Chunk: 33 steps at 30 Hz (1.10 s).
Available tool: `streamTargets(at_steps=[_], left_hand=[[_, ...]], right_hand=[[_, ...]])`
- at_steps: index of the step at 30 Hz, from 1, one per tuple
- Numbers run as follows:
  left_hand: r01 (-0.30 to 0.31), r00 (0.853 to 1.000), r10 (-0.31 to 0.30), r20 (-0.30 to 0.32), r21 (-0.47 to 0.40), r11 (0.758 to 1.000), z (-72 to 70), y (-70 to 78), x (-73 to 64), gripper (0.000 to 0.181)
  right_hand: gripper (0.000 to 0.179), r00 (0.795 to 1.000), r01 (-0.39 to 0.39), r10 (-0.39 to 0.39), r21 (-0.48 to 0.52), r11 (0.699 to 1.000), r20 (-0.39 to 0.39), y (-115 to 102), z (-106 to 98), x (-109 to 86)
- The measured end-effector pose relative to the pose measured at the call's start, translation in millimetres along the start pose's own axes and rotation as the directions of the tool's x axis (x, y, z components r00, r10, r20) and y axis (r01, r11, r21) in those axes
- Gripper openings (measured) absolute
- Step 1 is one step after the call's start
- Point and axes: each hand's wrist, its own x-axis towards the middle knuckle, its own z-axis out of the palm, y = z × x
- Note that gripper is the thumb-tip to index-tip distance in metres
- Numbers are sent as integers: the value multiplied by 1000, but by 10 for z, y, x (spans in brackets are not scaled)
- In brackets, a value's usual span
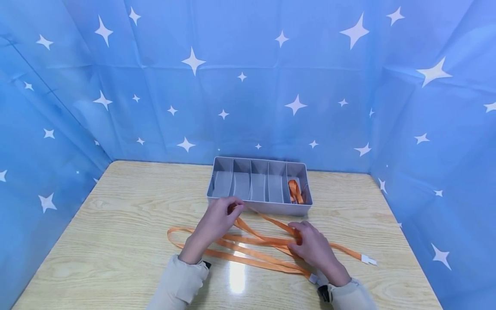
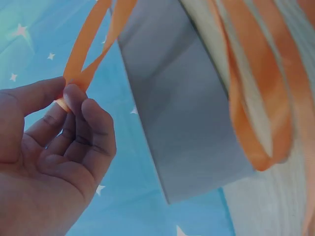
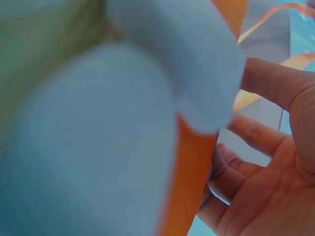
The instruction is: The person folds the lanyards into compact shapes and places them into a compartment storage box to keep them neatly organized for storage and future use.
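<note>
LEFT HAND PINCHES ORANGE STRAP; RIGHT HAND BENT ABOUT IT

The left hand (image 1: 221,217) grasps a long, flat, orange fabric strap (image 1: 271,242), pinching it between thumb and index finger; its other fingers are curled loosely toward the palm. The right hand (image 1: 313,245), farther right, has its thumb and fingers bent and parted around the strap. Its fingertips are partly hidden, so whether they grip or only touch cannot be told.

The strap lies on the pale wood-grain table (image 1: 116,241), near side of the tray, in several long, crossing lengths with a rounded loop at the left. One length rises to the left hand. Its surface is smooth. A white plastic clip (image 1: 368,259) lies at the right end of one length; a pale clip piece (image 1: 313,279) sits near the right wrist. Whether this is one strap or several cannot be determined.

The grey rectangular plastic tray (image 1: 271,208) has five side-by-side compartments. The far-right one holds a folded orange strap bundle (image 1: 294,191).
</note>
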Motion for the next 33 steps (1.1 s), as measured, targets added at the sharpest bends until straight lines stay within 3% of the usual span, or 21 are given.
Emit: streamTargets(at_steps=[7,13,26,33], left_hand=[[-8,999,4,-37,-89,996,-43,145,35,16],[-16,998,10,-55,-97,995,-50,178,55,16],[-43,996,32,-82,-142,989,-75,236,69,16],[-53,995,38,-92,-173,983,-85,273,72,14]], right_hand=[[53,1000,11,-11,-15,1000,-23,-87,69,3],[64,999,25,-25,10,1000,-26,-176,136,-2],[87,995,50,-62,-148,988,-77,-445,250,10],[98,997,-15,3,-167,986,-71,-578,296,25]])
